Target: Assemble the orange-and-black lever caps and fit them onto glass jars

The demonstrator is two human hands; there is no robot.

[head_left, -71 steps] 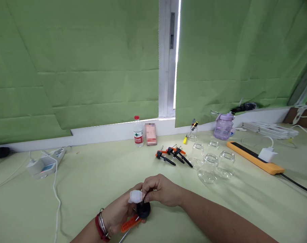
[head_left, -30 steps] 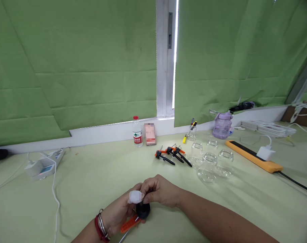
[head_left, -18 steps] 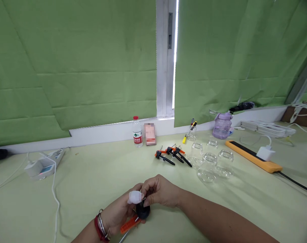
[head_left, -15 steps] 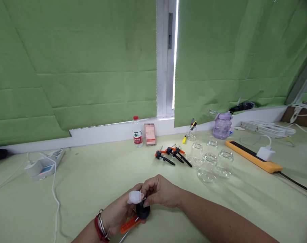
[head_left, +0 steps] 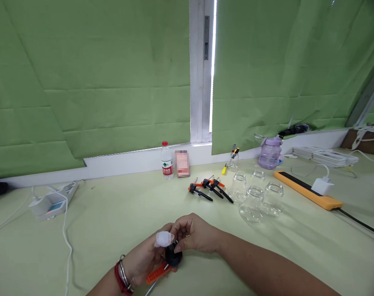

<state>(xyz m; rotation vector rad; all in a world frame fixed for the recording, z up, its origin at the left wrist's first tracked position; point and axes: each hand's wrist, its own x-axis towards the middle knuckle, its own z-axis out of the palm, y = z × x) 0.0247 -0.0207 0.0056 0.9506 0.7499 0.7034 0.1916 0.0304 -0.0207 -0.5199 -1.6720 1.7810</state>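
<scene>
Close to the table's near edge, my left hand (head_left: 145,260) is closed around a black round cap-like part (head_left: 173,255) with an orange lever (head_left: 158,273) and a thin metal rod (head_left: 151,288) sticking out below. A white wrapping (head_left: 163,239) covers the left thumb. My right hand (head_left: 194,234) pinches at the top of the same black part, its thumb and fingers bent together; what lies between the fingertips is too small to make out. Similar black-and-orange assemblies (head_left: 210,188) with long black handles lie further back. Right of these stand several clear glass jars (head_left: 252,204).
At the back are a water bottle (head_left: 167,162), a pink box (head_left: 182,163), a jar of screwdrivers (head_left: 234,160) and a purple jug (head_left: 270,154). An orange power strip (head_left: 307,190) lies right; a white power strip (head_left: 55,201) with a trailing cable (head_left: 68,242) lies left.
Both hands keep the same hold on the black and orange part. The view has shifted very slightly; nothing else visibly differs.
</scene>
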